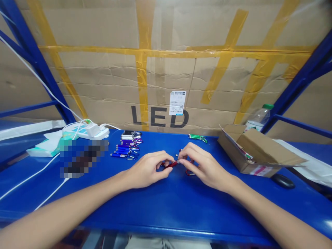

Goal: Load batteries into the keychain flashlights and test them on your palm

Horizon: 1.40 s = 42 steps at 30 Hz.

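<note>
Cardboard box (267,148), items (248,156) inside, red tube (172,164) held

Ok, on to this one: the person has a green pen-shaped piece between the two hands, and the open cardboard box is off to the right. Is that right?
Not quite: the pen-shaped piece between the left hand and the right hand is red, not green, as the head view shows. The open cardboard box is indeed off to the right.
</note>
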Tool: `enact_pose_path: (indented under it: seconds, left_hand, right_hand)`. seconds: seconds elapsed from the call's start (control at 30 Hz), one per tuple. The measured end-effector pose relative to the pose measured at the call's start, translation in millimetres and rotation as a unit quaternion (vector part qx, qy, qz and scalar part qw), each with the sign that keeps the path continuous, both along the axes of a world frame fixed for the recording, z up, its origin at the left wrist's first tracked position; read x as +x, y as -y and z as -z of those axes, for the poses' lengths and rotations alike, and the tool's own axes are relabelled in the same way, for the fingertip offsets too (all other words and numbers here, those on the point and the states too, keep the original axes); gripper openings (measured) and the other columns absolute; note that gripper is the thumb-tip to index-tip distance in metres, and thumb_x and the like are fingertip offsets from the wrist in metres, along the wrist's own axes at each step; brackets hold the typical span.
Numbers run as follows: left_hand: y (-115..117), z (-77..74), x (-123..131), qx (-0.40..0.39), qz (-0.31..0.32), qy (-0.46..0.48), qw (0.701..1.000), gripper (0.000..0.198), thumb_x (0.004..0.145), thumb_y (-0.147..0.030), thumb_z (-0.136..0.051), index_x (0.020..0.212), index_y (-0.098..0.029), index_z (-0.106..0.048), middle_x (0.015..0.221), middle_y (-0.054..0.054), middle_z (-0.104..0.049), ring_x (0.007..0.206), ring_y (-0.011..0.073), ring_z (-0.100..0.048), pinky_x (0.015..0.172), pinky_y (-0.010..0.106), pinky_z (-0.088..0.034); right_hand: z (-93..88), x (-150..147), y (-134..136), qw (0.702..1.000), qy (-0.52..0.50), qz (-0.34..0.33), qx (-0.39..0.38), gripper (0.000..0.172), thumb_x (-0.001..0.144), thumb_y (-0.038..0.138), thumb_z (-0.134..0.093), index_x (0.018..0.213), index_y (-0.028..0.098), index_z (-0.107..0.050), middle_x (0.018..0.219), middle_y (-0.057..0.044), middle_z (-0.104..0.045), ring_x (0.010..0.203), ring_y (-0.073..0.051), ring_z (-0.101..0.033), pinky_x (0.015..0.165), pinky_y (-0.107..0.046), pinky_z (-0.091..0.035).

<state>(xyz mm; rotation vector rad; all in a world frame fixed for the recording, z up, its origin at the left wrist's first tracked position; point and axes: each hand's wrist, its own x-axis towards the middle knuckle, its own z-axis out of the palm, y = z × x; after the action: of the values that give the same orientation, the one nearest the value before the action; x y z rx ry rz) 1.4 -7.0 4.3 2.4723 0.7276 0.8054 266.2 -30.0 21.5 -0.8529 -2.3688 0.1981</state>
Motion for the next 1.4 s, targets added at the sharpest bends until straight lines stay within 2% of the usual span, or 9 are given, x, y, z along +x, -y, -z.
enact_pose_path:
  seconds: [0.3, 0.73, 1.03, 1.4]
  left_hand:
    - [2.4, -1.2, 1.1, 0.008, -0.011, 0.011, 1.000, 0.022, 0.102, -0.026, -0.066, 0.122, -0.020, -0.073, 0.095, 0.001, -0.066, 0.074, 0.0133, -0.053, 0.072, 0.026, -0.044]
    - [-2.9, 2.6, -1.7, 0.034, -0.033, 0.037, 0.998, 0.019, 0.106, -0.030, -0.065, 0.121, -0.021, -0.072, 0.093, 0.001, -0.061, 0.078, 0.0144, -0.055, 0.075, 0.027, -0.044]
    - [-4.8, 3.4, -2.0, 0.006, -0.034, 0.028, 0.999, 0.020, 0.108, -0.032, -0.063, 0.122, -0.022, -0.072, 0.104, 0.003, -0.071, 0.082, 0.0155, -0.062, 0.076, 0.027, -0.047]
    - [-3.6, 1.8, -0.7, -0.016, -0.016, 0.036, 0.999, 0.026, 0.112, -0.032, -0.054, 0.119, -0.020, -0.075, 0.100, 0.004, -0.076, 0.086, 0.0174, -0.069, 0.084, 0.028, -0.051]
  right_hand:
    - [5.0, -1.2, -3.2, 1.000, -0.028, -0.005, 0.006, 0.010, 0.114, 0.029, -0.052, 0.113, 0.025, -0.061, 0.101, -0.005, -0.068, 0.092, -0.021, -0.062, 0.085, -0.032, -0.049]
    - [5.1, 2.1, -5.7, 1.000, -0.005, -0.003, 0.027, 0.007, 0.113, 0.027, -0.054, 0.111, 0.024, -0.060, 0.100, -0.005, -0.067, 0.090, -0.020, -0.061, 0.081, -0.031, -0.049]
    - [4.2, 0.4, -5.6, 0.996, 0.037, -0.011, 0.080, 0.010, 0.114, 0.026, -0.051, 0.113, 0.022, -0.060, 0.098, -0.006, -0.068, 0.087, -0.022, -0.057, 0.079, -0.034, -0.047]
    - [6.4, -0.7, -6.1, 0.997, 0.013, -0.028, 0.069, 0.009, 0.114, 0.024, -0.051, 0.117, 0.023, -0.059, 0.104, -0.007, -0.068, 0.093, -0.022, -0.061, 0.083, -0.033, -0.049]
